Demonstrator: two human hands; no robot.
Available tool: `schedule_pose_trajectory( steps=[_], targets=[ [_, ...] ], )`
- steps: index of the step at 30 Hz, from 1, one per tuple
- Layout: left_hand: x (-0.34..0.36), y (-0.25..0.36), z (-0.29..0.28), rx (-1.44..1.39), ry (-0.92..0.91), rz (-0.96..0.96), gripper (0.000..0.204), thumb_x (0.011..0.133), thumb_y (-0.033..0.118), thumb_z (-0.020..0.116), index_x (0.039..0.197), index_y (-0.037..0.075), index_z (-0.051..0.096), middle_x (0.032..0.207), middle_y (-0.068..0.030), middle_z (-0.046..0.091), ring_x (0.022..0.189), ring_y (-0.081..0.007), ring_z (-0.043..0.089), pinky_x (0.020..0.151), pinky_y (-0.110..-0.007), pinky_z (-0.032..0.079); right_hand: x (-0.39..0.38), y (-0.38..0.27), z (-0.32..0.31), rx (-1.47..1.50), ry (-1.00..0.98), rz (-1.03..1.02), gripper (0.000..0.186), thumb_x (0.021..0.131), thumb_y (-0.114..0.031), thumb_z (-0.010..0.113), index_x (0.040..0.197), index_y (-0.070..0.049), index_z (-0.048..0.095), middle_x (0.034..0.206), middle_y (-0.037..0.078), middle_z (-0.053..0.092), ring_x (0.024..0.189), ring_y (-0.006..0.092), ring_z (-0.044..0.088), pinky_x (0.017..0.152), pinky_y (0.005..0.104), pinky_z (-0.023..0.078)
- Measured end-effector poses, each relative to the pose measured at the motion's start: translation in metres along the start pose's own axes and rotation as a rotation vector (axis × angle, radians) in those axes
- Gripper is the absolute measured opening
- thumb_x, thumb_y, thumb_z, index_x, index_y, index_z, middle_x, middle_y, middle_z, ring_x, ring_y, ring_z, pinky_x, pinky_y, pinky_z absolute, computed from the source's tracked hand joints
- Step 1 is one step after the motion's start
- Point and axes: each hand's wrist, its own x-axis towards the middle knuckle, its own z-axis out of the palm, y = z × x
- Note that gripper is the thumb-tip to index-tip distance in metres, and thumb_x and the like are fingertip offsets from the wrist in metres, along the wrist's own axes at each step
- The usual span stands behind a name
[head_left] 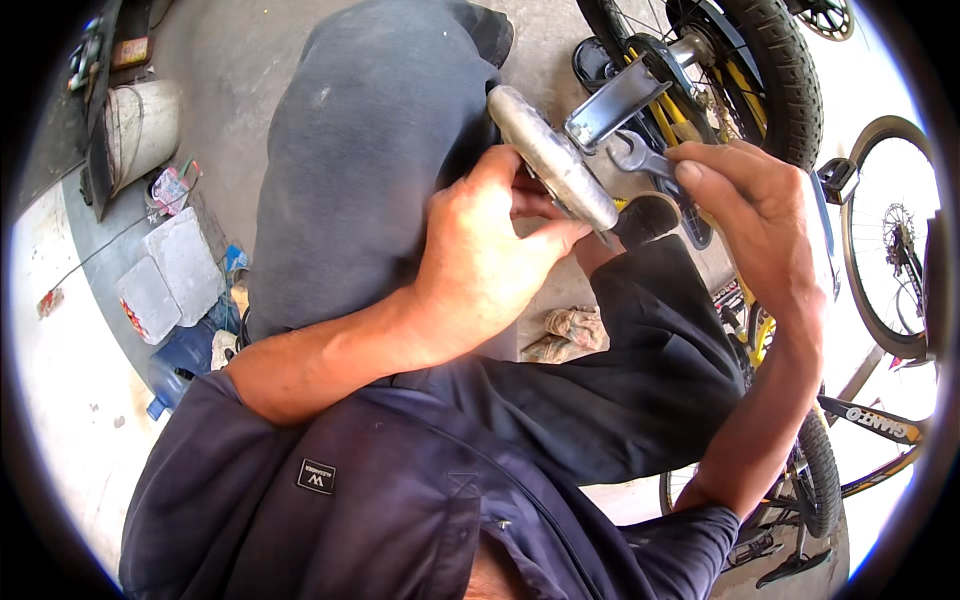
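My left hand (490, 250) is closed round a thick, round silver metal part (550, 150), seen nearly edge-on, above my knees. Its fingers go behind the part, and the thumb presses at its lower end. Close beside it is a shiny U-shaped metal bracket (613, 103); I cannot tell whether the two are joined. Between thumb and fingers, my right hand (755, 205) grips an open-end wrench (640, 157). The wrench's jaw lies just below the bracket's end. Whether it touches a nut or bolt cannot be made out.
A bicycle wheel with a knobbly tyre (785, 75) and yellow parts stands at the upper right. Another bicycle wheel (890, 225) is farther right. Patterned gloves (570, 335) lie on the floor between my legs. At left are a white bucket (143, 130) and grey slabs (180, 265).
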Motion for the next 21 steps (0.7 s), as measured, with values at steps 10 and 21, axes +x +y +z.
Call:
schedule_pose_trajectory(
  steps=[10, 21],
  targets=[
    [0.0, -0.008, 0.003, -0.07, 0.114, 0.15, 0.035, 0.074, -0.002, 0.078, 0.102, -0.004, 0.056, 0.093, -0.0146, 0.071, 0.086, -0.0213, 0.072, 0.073, -0.031, 0.058, 0.021, 0.034, 0.016, 0.099, -0.122, -0.091, 0.036, 0.084, -0.022, 0.073, 0.108, 0.003, 0.068, 0.092, 0.016, 0.07, 0.08, 0.0203, 0.066, 0.075, 0.0331, 0.051],
    [0.0, -0.007, 0.002, -0.034, 0.096, 0.147, 0.035, 0.074, -0.003, 0.078, 0.102, -0.003, 0.056, 0.093, -0.0138, 0.071, 0.087, -0.022, 0.072, 0.074, -0.031, 0.058, 0.033, 0.043, 0.021, 0.156, -0.176, -0.231, 0.03, 0.085, -0.012, 0.07, 0.111, 0.0, 0.068, 0.088, 0.014, 0.067, 0.08, 0.0229, 0.064, 0.074, 0.0335, 0.05]
  ],
)
